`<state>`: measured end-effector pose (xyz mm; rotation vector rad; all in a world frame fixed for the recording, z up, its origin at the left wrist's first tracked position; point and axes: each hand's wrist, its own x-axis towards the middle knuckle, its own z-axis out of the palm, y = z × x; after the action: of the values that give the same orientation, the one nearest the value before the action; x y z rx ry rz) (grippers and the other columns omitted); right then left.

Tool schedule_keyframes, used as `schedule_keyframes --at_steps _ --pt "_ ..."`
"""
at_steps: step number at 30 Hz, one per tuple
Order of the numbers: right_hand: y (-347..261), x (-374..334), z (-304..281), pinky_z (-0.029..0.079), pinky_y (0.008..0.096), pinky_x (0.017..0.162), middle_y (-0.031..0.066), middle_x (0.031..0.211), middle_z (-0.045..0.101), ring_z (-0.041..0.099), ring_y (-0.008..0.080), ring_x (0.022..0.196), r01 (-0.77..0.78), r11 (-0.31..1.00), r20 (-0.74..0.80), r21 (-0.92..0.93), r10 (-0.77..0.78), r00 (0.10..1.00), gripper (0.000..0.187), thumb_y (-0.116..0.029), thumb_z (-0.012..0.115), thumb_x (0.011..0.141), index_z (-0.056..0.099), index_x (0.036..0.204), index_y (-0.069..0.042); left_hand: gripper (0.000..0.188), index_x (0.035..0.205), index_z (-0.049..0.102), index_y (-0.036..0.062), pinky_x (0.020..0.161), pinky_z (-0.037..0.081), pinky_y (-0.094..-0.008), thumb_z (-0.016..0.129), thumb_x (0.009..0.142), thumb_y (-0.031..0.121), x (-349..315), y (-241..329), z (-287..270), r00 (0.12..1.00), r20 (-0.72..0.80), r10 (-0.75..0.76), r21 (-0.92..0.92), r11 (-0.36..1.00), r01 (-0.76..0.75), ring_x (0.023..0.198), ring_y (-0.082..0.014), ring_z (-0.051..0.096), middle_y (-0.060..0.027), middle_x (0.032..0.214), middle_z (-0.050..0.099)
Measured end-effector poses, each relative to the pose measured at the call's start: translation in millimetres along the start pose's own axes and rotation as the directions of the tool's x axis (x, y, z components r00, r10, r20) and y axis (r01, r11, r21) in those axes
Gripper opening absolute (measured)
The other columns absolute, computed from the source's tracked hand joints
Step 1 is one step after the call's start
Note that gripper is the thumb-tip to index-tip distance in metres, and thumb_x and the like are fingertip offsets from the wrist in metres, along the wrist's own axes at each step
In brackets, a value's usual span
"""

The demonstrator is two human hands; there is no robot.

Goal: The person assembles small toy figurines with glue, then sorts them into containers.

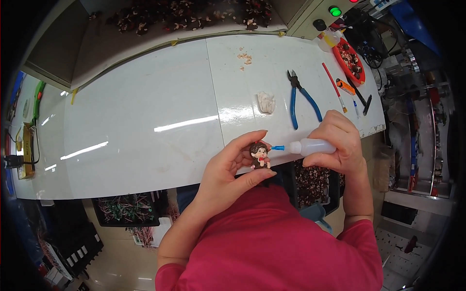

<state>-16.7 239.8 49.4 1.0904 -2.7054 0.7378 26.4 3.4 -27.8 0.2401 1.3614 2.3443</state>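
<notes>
Between the thumb and fingers of my left hand (229, 169) is a small brown-haired doll figurine (261, 157) with a pale face and a red spot at its front. My right hand (340, 143) is wrapped round a translucent white squeeze bottle (313, 146), held on its side. The bottle's blue needle tip (277, 148) points left and reaches close to the figurine's head; whether it touches cannot be made out. Both hands are over the front edge of the white table (145, 126).
Blue-handled cutting pliers (297, 97) and a crumpled white wad (266, 103) lie beyond my hands. To the right are a red brush (334, 85), an orange cutter (345, 87) and a red tray (348, 60) of small parts. A shelf (189, 36) with many figurines stands behind.
</notes>
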Motion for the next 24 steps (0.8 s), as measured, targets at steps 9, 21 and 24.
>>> schedule_keyframes --at_steps 9,21,24 --pt "-4.8 3.2 -2.0 0.036 0.0310 0.053 0.0037 0.063 0.050 0.048 0.0211 0.058 0.021 0.998 -0.014 -0.067 -0.022 1.000 0.044 -0.039 0.084 0.052 0.060 0.071 -0.006 0.060 0.137 0.038 0.0011 0.083 0.049 -0.0257 0.065 0.083 -0.002 0.2 0.0 -2.7 0.999 0.022 0.030 0.048 0.998 -0.031 0.092 -0.0106 0.057 -0.0083 0.113 0.056" --pt "-11.8 7.6 -7.2 0.032 0.0317 0.052 0.0026 0.062 0.045 0.044 0.0203 0.055 0.087 0.981 -0.012 -0.175 -0.090 0.996 0.044 -0.040 0.083 0.050 0.059 0.069 -0.009 0.059 0.139 0.036 0.0024 0.085 0.048 -0.0239 0.062 0.086 0.000 -0.1 5.2 -4.8 0.997 0.063 -0.045 -0.024 0.999 0.046 0.094 -0.0090 0.056 -0.0077 0.113 0.056" --pt "-12.3 7.9 -6.8 0.032 0.0317 0.052 0.0027 0.062 0.045 0.044 0.0204 0.055 0.088 0.980 -0.011 -0.179 -0.091 0.996 0.044 -0.040 0.082 0.050 0.058 0.069 -0.009 0.058 0.139 0.036 0.0027 0.085 0.048 -0.0238 0.061 0.087 0.000 -0.2 6.3 -4.8 0.996 0.063 -0.057 -0.034 0.998 0.060 0.095 -0.0087 0.056 -0.0077 0.113 0.056"
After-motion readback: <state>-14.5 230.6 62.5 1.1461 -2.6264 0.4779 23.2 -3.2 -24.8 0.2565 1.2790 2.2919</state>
